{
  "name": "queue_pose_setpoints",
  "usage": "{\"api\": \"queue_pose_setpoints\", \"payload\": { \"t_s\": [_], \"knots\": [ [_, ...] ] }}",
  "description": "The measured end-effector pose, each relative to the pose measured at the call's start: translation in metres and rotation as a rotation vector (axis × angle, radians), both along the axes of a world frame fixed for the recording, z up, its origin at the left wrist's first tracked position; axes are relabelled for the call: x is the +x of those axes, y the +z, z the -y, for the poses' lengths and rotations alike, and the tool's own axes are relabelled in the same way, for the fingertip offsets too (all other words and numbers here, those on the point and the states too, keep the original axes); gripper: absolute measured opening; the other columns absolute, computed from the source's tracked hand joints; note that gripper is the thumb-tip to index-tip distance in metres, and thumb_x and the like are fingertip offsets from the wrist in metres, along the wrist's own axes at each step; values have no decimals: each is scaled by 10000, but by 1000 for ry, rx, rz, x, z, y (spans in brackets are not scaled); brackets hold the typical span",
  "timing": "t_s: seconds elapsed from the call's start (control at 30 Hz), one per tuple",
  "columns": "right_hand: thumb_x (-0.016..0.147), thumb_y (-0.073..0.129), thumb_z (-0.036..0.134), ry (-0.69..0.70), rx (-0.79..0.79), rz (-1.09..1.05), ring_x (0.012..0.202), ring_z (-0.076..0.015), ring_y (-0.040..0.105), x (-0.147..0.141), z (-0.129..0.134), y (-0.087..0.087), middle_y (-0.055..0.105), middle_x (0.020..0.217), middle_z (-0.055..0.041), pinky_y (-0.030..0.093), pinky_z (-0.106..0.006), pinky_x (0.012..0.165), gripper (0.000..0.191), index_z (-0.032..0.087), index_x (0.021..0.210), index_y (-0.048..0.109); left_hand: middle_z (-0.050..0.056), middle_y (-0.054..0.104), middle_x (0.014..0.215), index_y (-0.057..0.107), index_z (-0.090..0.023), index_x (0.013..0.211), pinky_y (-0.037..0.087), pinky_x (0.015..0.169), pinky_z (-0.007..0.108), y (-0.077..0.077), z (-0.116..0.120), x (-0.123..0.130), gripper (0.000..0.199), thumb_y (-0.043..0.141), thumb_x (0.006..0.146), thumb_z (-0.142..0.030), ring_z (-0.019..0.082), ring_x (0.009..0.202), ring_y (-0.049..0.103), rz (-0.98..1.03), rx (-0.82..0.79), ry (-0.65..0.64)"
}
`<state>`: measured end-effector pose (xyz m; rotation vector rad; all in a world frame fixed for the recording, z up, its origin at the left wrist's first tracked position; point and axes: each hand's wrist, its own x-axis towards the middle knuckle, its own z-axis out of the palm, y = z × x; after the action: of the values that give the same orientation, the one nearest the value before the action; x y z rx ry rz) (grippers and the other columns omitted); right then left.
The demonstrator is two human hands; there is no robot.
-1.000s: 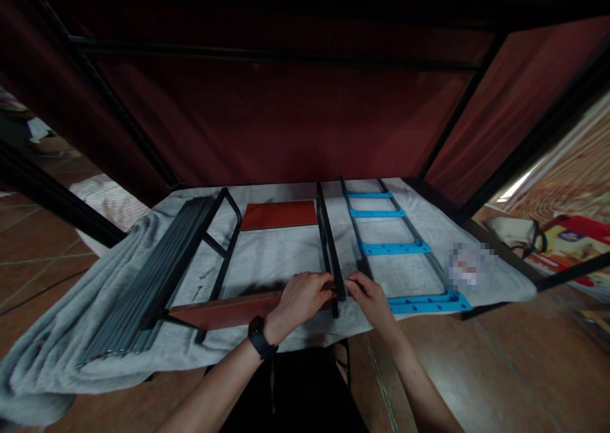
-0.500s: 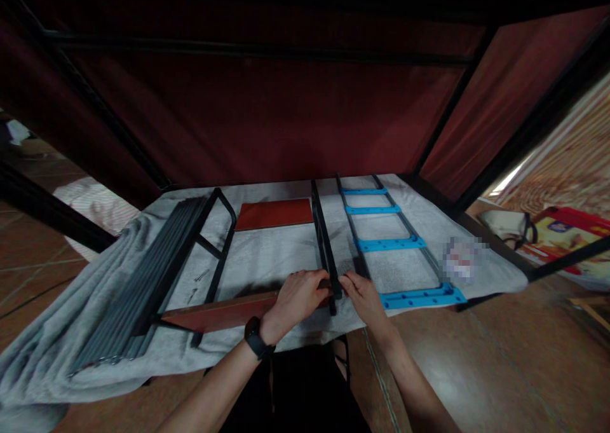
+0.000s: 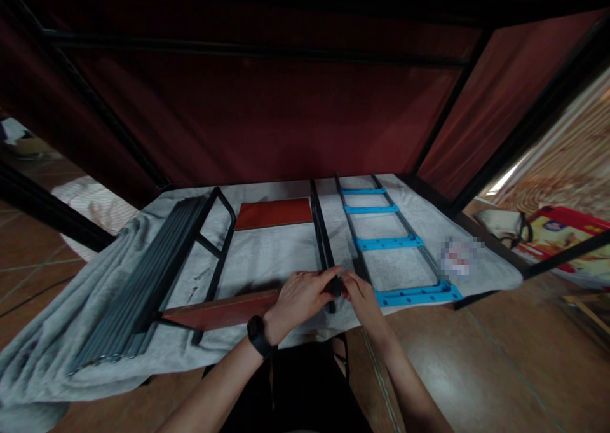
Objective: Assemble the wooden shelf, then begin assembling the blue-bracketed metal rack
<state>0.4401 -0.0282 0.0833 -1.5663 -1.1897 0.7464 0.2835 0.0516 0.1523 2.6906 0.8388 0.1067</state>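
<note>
While left grip (image 3: 304, 294) is clasping end of red-brown board (image 3: 229, 311) beside black frame (image 3: 323, 229), right grip (image 3: 363, 299) is bunching at frame's outer side, contents hidden, cannot tell. Frame is resting on grey blanket (image 3: 269, 255), probably staying stiff, smooth; mid-length likely offering secure hold.

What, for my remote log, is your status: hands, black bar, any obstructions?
Left hand at nearer board and black bar. Right hand at bar's opposite side, near end. Blue-runged rack close right; nothing seen blocking.
</note>
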Motion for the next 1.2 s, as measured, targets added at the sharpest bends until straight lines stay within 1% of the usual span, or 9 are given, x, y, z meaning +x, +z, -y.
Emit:
{"api": "queue_pose_setpoints", "payload": {
  "t_s": [0.13,0.23,0.33,0.47,0.57,0.7,0.8,0.9,1.2],
  "knots": [
    [981,375,499,58,-14,-9,613,-137,521,8,1,1,532,628,26,371,-264,616,395,214,770,549,36,710,1209,418,-337,1461,509,890,375,1,-2,-1,693,670,837,-504,288,1075,677,15,-39,-51],
    [968,393,538,61,-20,-30,589,-137,503,11,-1,-4,517,601,28,360,-269,589,428,212,738,549,48,707,1216,418,-329,1469,515,888,396,3,-2,-1,699,596,852,-604,301,1091,671,25,-56,-50],
    [957,392,573,28,-15,-41,605,-146,515,9,-4,-10,530,612,21,373,-272,591,456,214,729,555,47,694,1244,450,-319,1452,514,892,384,5,0,0,631,537,892,-597,292,1097,670,38,-59,-37],
    [958,366,581,-36,-7,9,682,-174,565,4,-3,-14,597,691,-8,409,-287,635,455,220,802,593,38,710,1213,477,-312,1435,508,890,347,6,2,1,605,566,891,-561,271,1065,685,42,-58,-8],
    [959,392,551,-73,36,-3,712,-173,586,1,0,-13,622,751,-7,439,-287,671,387,227,914,600,43,729,1167,466,-313,1445,512,864,342,6,2,2,609,558,896,-560,272,1038,695,31,-51,-5],
    [937,475,482,-42,129,-50,784,-168,607,1,3,-10,648,860,-13,468,-280,724,304,230,1050,602,53,724,1178,430,-321,1469,514,853,345,5,1,1,612,534,912,-553,276,1038,695,30,-39,-25],
    [939,483,446,-15,147,12,762,-159,585,5,3,-9,617,812,-5,453,-271,711,260,224,963,616,67,716,1194,401,-318,1488,515,854,350,3,0,1,664,544,896,-582,289,1050,691,26,-27,-18],
    [949,473,441,17,134,96,727,-144,552,8,3,-7,585,768,8,423,-262,686,265,220,896,608,68,743,1105,366,-322,1507,520,828,346,1,-3,1,736,551,866,-632,298,1019,700,-8,-26,-9],
    [937,408,580,-5,38,75,576,-123,473,9,-5,-13,486,577,37,355,-254,576,464,223,648,471,64,751,998,347,-316,1516,516,788,335,3,-6,1,764,546,857,-648,297,967,708,-23,-24,-28]
  ]
}}
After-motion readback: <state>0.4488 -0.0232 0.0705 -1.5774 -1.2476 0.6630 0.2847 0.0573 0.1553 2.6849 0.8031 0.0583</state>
